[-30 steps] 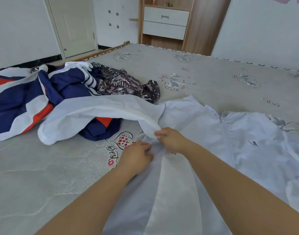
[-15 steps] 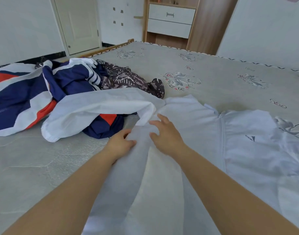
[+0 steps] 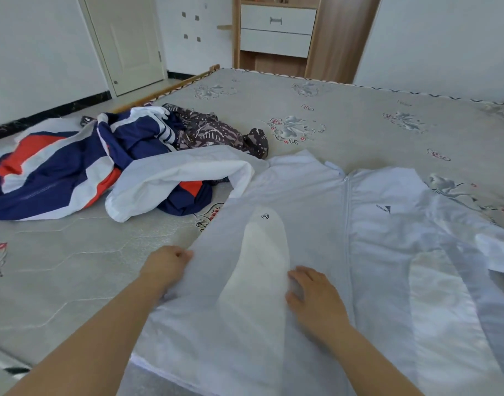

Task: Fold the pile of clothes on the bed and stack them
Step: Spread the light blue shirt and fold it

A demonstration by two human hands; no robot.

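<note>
You're barely started: the bed [image 3: 345, 110] holds no stack yet, and the unfolded pile [image 3: 107, 155] sits well beyond your fingers. The white jacket [image 3: 388, 252] lies spread under them, unfolded. Your left hand [image 3: 166, 267] pinches its edge; your right hand [image 3: 316, 298] presses flat, fingers relaxed.
</note>
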